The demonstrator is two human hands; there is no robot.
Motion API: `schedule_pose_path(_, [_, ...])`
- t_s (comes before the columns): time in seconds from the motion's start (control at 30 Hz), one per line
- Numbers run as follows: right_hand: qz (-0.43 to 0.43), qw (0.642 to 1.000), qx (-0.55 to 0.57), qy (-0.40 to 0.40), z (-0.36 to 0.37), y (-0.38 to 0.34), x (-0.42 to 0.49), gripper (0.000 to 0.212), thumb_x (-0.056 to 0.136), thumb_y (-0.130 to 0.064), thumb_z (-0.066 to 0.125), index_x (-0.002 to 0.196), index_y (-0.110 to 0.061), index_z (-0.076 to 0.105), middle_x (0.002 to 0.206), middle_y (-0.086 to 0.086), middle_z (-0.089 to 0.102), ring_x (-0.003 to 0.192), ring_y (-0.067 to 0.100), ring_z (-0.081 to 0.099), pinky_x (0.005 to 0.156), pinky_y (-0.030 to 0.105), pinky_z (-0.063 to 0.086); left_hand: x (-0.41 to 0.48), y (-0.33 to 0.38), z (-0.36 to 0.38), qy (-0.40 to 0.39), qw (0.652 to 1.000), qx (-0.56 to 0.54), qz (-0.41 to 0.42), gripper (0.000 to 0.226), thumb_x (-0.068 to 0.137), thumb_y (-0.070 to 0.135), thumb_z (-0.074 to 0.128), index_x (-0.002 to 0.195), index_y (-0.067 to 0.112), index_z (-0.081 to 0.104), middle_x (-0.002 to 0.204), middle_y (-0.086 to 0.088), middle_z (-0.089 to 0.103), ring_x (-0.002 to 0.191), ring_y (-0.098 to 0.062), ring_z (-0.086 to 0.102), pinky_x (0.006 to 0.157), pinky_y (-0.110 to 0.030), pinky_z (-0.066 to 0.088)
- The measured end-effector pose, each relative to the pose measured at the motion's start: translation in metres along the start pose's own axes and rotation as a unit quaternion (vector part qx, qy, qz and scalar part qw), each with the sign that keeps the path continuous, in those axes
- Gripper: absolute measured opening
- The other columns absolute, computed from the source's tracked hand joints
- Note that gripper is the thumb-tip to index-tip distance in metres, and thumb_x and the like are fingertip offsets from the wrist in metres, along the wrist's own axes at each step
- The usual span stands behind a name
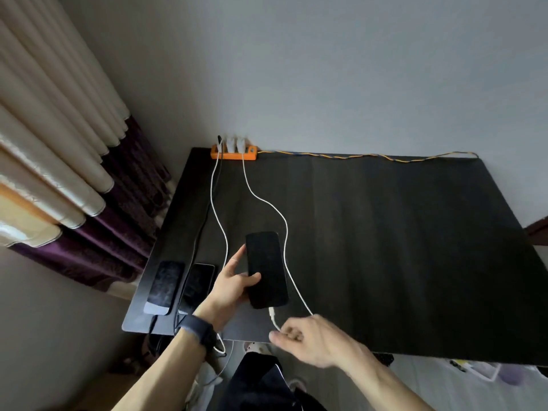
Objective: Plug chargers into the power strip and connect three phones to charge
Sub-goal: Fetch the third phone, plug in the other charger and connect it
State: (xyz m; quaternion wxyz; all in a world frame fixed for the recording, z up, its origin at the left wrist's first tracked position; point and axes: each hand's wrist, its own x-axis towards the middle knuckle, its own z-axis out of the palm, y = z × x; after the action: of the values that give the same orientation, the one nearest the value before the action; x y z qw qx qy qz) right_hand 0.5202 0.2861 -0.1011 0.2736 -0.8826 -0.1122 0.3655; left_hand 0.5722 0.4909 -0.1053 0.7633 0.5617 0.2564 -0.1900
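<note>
An orange power strip (233, 153) lies at the table's back edge with white chargers (236, 143) plugged into it. My left hand (234, 284) holds a black phone (267, 269) by its left side, screen up, over the dark table (385, 247). My right hand (308, 339) pinches a white cable (283, 229) near its plug (272, 313), which sits just below the phone's near end, apart from it. Two other phones (164, 287) (197, 287) lie side by side at the front left, with cables at their near ends.
A twisted yellow-and-blue cord (370, 156) runs from the strip along the table's back edge to the right. Another white cable (219, 221) and a black one (204, 221) run down the left side. Curtains (59, 161) hang left. My dark-clothed lap (261, 381) sits below the front edge.
</note>
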Motion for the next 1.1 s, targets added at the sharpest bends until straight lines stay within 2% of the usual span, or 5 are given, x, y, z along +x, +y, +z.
schedule_pose_path(0.23, [0.041, 0.949, -0.293, -0.108, 0.048, 0.043, 0.046, 0.056, 0.091, -0.057, 0.048, 0.126, -0.014, 0.056, 0.132, 0.012, 0.057, 0.129, 0.033, 0.045, 0.108, 0.051, 0.033, 0.041, -0.059, -0.066, 0.106, 0.99, 0.048, -0.082, 0.084, 0.085, -0.025, 0.048, 0.151, 0.027, 0.038, 0.123, -0.014, 0.064, 0.103, -0.027, 0.064, 0.096, -0.042, 0.052])
schedule_pose_path(0.53, [0.044, 0.976, -0.204, -0.061, 0.086, 0.035, 0.072, 0.046, 0.099, -0.042, 0.045, 0.138, -0.019, 0.049, 0.153, -0.004, 0.035, 0.138, 0.028, 0.039, 0.111, 0.045, 0.037, 0.068, -0.088, -0.082, 0.127, 0.963, 0.235, -0.045, 0.08, 0.084, -0.011, 0.054, 0.144, 0.04, 0.041, 0.117, -0.003, 0.071, 0.103, -0.014, 0.066, 0.092, -0.022, 0.05])
schedule_pose_path(0.8, [0.02, 0.987, -0.151, 0.06, 0.096, 0.054, 0.063, 0.055, 0.094, -0.045, 0.049, 0.144, -0.023, 0.046, 0.162, -0.003, 0.025, 0.139, 0.023, 0.037, 0.112, 0.034, 0.038, 0.065, -0.111, -0.054, 0.153, 0.827, 0.541, -0.007, 0.096, 0.083, 0.04, 0.071, 0.157, 0.028, 0.012, 0.15, -0.013, 0.026, 0.137, -0.033, 0.029, 0.112, -0.041, 0.035])
schedule_pose_path(0.97, [0.102, 0.979, -0.174, 0.027, 0.083, 0.073, 0.069, 0.07, 0.098, -0.054, 0.041, 0.158, -0.027, 0.019, 0.168, -0.001, -0.003, 0.153, 0.03, 0.007, 0.124, 0.042, 0.017, 0.065, -0.125, -0.05, 0.141, 0.782, 0.607, -0.02, 0.099, 0.086, 0.04, 0.069, 0.157, 0.032, 0.001, 0.162, -0.016, 0.004, 0.146, -0.034, 0.014, 0.119, -0.043, 0.025])
schedule_pose_path(1.1, [0.131, 0.982, -0.132, -0.011, 0.085, 0.088, 0.068, 0.071, 0.099, -0.055, 0.036, 0.159, -0.035, 0.004, 0.161, -0.018, -0.023, 0.153, 0.022, -0.013, 0.119, 0.058, 0.024, 0.066, -0.126, -0.05, 0.15, 0.787, 0.598, -0.017, 0.095, 0.088, 0.037, 0.068, 0.158, 0.031, 0.003, 0.162, -0.017, 0.004, 0.145, -0.036, 0.014, 0.12, -0.042, 0.022])
